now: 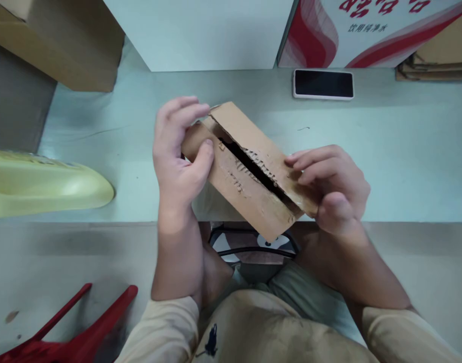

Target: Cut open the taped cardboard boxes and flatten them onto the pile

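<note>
A brown cardboard box (249,196) is held tilted over the front edge of the table, its long side running from upper left to lower right. Between its two top flaps shows a dark gap, and the cardboard along it is torn with the corrugation bare. My left hand (183,146) grips the upper left end, thumb on the near flap and fingers behind. At the lower right end, my right hand (332,186) has its fingertips on the far flap and its thumb close to the corner. What the box holds inside is too dark to see.
On the pale table (389,151) a phone (323,84) lies at the back right. Behind stand a white box (211,35), a red and white carton (347,35) and flat cardboard (438,60). A larger carton (79,45) and a yellow object (53,184) are left; a red stool (79,338) is below.
</note>
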{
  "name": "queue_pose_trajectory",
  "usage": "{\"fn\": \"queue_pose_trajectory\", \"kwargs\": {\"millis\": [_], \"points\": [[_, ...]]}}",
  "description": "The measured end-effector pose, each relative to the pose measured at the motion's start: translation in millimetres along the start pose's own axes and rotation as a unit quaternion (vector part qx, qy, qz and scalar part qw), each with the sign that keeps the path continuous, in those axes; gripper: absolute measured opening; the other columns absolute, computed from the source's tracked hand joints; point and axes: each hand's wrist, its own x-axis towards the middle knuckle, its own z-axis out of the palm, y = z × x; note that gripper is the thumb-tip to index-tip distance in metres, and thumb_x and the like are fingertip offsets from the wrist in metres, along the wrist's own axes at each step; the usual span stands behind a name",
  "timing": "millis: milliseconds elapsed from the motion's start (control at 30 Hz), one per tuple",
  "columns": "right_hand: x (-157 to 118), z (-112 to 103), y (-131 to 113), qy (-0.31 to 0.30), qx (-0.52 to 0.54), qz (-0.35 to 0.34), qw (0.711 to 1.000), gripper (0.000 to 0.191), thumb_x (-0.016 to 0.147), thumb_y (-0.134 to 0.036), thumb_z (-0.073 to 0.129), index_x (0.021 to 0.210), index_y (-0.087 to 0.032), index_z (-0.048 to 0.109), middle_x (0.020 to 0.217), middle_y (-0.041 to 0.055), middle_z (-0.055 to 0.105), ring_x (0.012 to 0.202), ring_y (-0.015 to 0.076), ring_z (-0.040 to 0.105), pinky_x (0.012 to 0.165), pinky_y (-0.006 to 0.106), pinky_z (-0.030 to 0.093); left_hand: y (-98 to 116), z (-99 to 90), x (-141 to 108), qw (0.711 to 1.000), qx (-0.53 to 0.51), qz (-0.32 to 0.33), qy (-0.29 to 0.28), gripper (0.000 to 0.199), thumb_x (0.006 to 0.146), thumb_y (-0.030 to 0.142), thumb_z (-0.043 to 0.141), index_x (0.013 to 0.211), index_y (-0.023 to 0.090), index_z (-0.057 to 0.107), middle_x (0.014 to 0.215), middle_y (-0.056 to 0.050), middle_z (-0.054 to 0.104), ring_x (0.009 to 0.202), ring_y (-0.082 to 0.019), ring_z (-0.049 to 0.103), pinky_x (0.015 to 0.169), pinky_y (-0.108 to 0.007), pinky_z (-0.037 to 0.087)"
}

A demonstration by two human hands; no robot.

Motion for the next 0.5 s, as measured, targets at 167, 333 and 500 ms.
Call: {"fn": "queue_pose_trajectory", "kwargs": {"millis": [167, 333, 500], "points": [[4.9, 6.4, -1.2, -0.012, 0.012, -0.079, 0.997, 0.033, 0.097, -0.031, 0.063, 0.065, -0.024, 0.062, 0.071, 0.0029, 0.068, 0.075, 0.0198, 0.07, 0.082, 0.042, 0.066, 6.5, 3.9, -1.1, 0.998, 0.042, -0.038, -0.022, 0.015, 0.088, 0.019, 0.071, 0.085, 0.03, 0.081, 0.099, 0.001, 0.083, 0.108, -0.026, 0.078, 0.125, -0.054, 0.049], [-0.2, 6.2, 5.8, 0.059, 0.052, 0.008, 0.997, 0.046, 0.103, -0.046, 0.056, 0.064, -0.024, 0.067, 0.071, 0.0046, 0.067, 0.074, 0.0207, 0.07, 0.076, 0.041, 0.062, 8.1, 3.4, -3.5, 0.997, 0.067, -0.04, -0.017, 0.027, 0.083, 0.012, 0.067, 0.081, 0.033, 0.084, 0.097, 0.004, 0.086, 0.1, -0.025, 0.082, 0.12, -0.052, 0.054], [-10.0, -2.4, 25.0, 0.095, 0.086, 0.27, 0.954, 0.051, 0.096, -0.062, 0.062, 0.065, -0.021, 0.066, 0.069, 0.0039, 0.066, 0.066, 0.0168, 0.062, 0.062, 0.032, 0.052, 8.0, -3.4, -5.1, 0.996, 0.086, -0.031, -0.006, 0.035, 0.084, 0.007, 0.063, 0.087, 0.032, 0.087, 0.099, 0.003, 0.086, 0.101, -0.024, 0.082, 0.11, -0.046, 0.059]]}}
